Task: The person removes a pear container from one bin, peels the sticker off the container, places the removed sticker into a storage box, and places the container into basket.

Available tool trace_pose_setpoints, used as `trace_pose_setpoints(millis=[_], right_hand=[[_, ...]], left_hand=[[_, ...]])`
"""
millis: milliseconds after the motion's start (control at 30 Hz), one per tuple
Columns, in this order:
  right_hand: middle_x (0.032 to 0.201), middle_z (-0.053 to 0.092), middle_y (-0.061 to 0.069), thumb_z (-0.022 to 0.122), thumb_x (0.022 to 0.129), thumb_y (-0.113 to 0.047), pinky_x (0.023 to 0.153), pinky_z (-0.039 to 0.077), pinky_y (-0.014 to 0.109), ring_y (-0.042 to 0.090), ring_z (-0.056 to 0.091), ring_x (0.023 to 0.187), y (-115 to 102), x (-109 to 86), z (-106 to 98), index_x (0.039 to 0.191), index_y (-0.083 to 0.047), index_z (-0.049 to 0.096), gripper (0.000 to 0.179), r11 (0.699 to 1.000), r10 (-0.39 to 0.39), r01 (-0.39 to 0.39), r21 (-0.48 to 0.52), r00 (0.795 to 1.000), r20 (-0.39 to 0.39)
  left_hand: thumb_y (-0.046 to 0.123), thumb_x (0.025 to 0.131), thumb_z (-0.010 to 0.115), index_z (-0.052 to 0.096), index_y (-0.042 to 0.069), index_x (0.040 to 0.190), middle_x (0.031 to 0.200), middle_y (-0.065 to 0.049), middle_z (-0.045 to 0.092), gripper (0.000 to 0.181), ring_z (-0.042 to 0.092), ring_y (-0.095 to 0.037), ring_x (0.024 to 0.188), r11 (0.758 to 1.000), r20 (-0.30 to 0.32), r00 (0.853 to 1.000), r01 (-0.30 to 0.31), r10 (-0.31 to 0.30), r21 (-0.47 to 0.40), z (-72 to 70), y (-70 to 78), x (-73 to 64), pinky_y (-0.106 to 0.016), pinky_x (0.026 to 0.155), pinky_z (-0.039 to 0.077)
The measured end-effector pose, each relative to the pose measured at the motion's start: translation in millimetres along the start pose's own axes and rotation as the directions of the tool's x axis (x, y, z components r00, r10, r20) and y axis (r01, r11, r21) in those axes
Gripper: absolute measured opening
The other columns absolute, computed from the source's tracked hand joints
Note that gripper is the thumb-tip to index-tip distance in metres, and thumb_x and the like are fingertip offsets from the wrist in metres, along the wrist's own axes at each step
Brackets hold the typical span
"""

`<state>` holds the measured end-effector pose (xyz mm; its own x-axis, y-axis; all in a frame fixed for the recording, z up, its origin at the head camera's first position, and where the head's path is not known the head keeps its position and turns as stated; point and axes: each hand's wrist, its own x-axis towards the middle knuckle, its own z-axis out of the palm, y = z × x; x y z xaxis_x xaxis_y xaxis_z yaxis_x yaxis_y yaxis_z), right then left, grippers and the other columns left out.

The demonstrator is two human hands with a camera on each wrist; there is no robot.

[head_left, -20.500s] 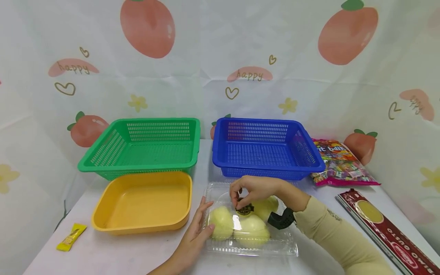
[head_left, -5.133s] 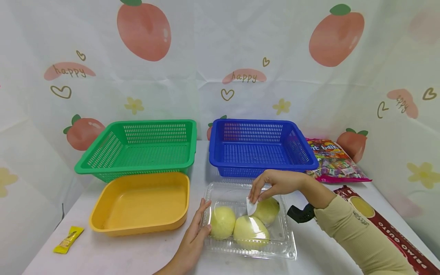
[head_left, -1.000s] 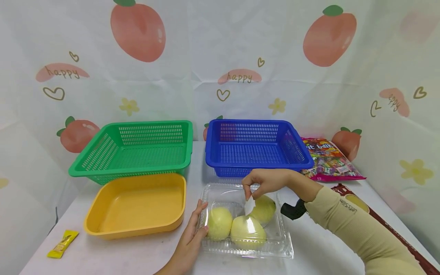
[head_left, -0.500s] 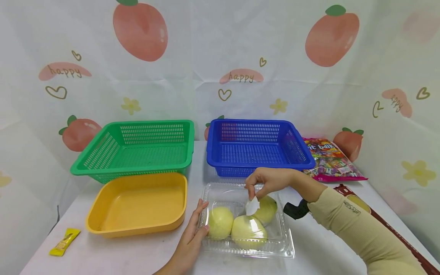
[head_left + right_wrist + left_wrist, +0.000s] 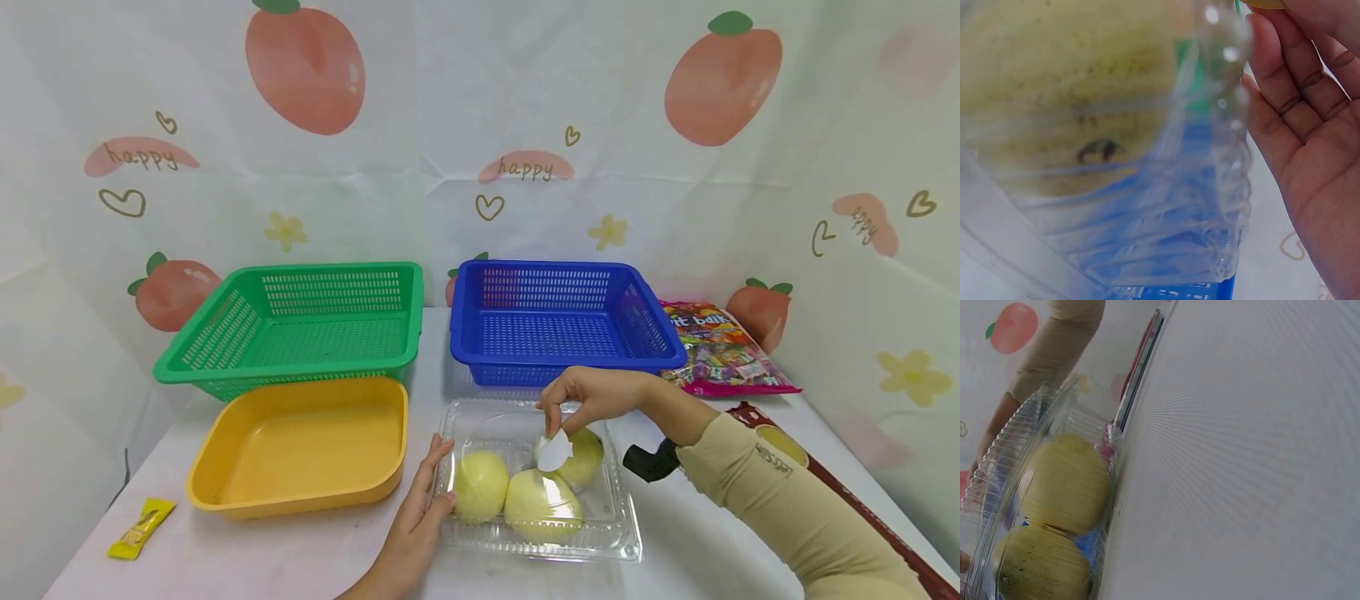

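Note:
A clear plastic clamshell box [image 5: 628, 533] with its lid down stands on the table, holding three pale yellow round fruits [image 5: 480, 487]. My right hand [image 5: 596, 396] is over the lid, pinching a sticker [image 5: 553, 452] between thumb and fingertips; its white underside shows, and its lower part overlaps the lid. In the right wrist view, the fingers [image 5: 1297, 81] are curled beside the ridged box edge, and a gold sliver shows at the fingertips. My left hand [image 5: 420, 508] rests against the box's left side, fingers stretched along it and thumb at the lid's edge. The left wrist view shows two fruits [image 5: 1063, 484] through the wall.
A green basket [image 5: 288, 372] and a blue basket [image 5: 570, 362] stand at the back, with a yellow tub [image 5: 300, 504] before the green one. A yellow packet [image 5: 142, 528] lies at left. At right are a candy bag [image 5: 723, 350] and a dark red box [image 5: 847, 492].
The round black-and-gold sticker earlier lay flat on the lid; now it is turned up, white side out. Over the last second the right hand has shifted slightly right, exposing more white. Left hand stays put.

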<state>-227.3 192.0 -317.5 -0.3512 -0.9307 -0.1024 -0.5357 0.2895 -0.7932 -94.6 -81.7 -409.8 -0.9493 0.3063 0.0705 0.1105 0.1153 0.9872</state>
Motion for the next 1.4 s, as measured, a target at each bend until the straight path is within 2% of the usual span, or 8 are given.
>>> trace_pose_setpoints(millis=[300,467,600,733,933,1067,1300,1400], right_hand=[[0.091,0.070,0.011,0.062,0.084,-0.006,0.110,0.035,0.041,0.010,0.061,0.102,-2,-4.7,2,0.086,-0.001,0.068,0.008,0.999,0.005,-0.006,-0.036,1.000,-0.025],[0.092,0.069,0.014,0.061,0.084,-0.002,0.110,0.034,0.047,0.023,0.062,0.101,-1,-6.5,3,0.086,0.001,0.068,0.008,1.000,0.014,-0.014,-0.002,0.999,-0.029],[0.092,0.069,0.012,0.060,0.084,-0.002,0.109,0.034,0.048,0.020,0.061,0.106,-1,-9.1,4,0.086,0.000,0.068,0.009,1.000,0.023,-0.023,0.006,0.999,-0.035],[0.090,0.068,0.010,0.061,0.086,-0.005,0.111,0.035,0.038,0.015,0.062,0.101,1,-11.5,6,0.087,-0.002,0.069,0.009,1.000,0.004,-0.004,0.001,0.999,-0.040],[0.091,0.068,0.012,0.060,0.086,-0.004,0.110,0.033,0.024,0.024,0.063,0.098,3,-15.6,9,0.088,-0.001,0.069,0.009,0.999,-0.018,0.019,0.030,0.999,-0.047],[0.092,0.069,0.014,0.060,0.086,-0.003,0.112,0.034,0.035,0.029,0.061,0.103,3,-17.7,10,0.089,0.000,0.068,0.010,0.999,-0.005,0.007,0.036,0.999,-0.051],[0.092,0.070,0.014,0.060,0.087,-0.005,0.110,0.034,0.044,0.027,0.060,0.108,3,-21.2,11,0.088,0.001,0.068,0.010,1.000,0.005,-0.003,0.025,0.997,-0.071],[0.091,0.070,0.014,0.060,0.086,-0.004,0.110,0.035,0.042,0.020,0.059,0.111,3,-23.3,12,0.088,0.001,0.068,0.010,1.000,0.007,-0.005,0.026,0.996,-0.084]], left_hand=[[0.009,0.098,0.039,0.025,0.022,0.146,0.158,-0.007,-0.002,0.052,-0.004,-0.030,0.145,1.000,-0.011,1.000,0.007,-0.007,0.006,0.4,-1.1,-0.3,-0.047,0.111,0.003],[0.008,0.097,0.038,0.024,0.024,0.146,0.159,-0.005,-0.001,0.053,-0.003,-0.026,0.145,0.999,-0.019,0.999,0.031,-0.031,0.011,0.4,-2.5,-0.1,-0.042,0.113,0.005],[0.008,0.097,0.038,0.024,0.023,0.146,0.158,-0.007,-0.001,0.052,-0.002,-0.027,0.145,1.000,-0.019,1.000,0.015,-0.014,0.010,0.4,-2.7,-0.6,-0.018,0.113,0.008],[0.009,0.098,0.039,0.025,0.020,0.146,0.158,-0.011,-0.002,0.051,-0.004,-0.031,0.144,0.999,-0.017,0.999,-0.032,0.032,-0.004,1.2,-2.0,-1.1,0.002,0.099,0.007],[0.012,0.098,0.039,0.025,0.020,0.146,0.158,-0.011,-0.002,0.050,-0.004,-0.032,0.144,0.999,-0.012,0.999,-0.040,0.040,-0.002,2.0,-1.8,-1.1,-0.004,0.106,0.007],[0.012,0.099,0.039,0.024,0.019,0.146,0.158,-0.011,-0.001,0.050,-0.003,-0.032,0.145,0.999,-0.013,0.999,-0.033,0.033,0.012,2.0,-2.9,-1.2,-0.023,0.114,0.007],[0.011,0.098,0.039,0.025,0.016,0.146,0.158,-0.012,-0.001,0.051,-0.004,-0.032,0.144,0.999,-0.017,0.999,-0.045,0.045,-0.001,2.0,-2.8,-1.0,0.002,0.100,0.007],[0.010,0.098,0.039,0.025,0.017,0.146,0.158,-0.013,-0.002,0.051,-0.004,-0.032,0.144,0.999,-0.016,0.998,-0.054,0.054,-0.005,1.9,-2.2,-0.7,0.003,0.099,0.008]])
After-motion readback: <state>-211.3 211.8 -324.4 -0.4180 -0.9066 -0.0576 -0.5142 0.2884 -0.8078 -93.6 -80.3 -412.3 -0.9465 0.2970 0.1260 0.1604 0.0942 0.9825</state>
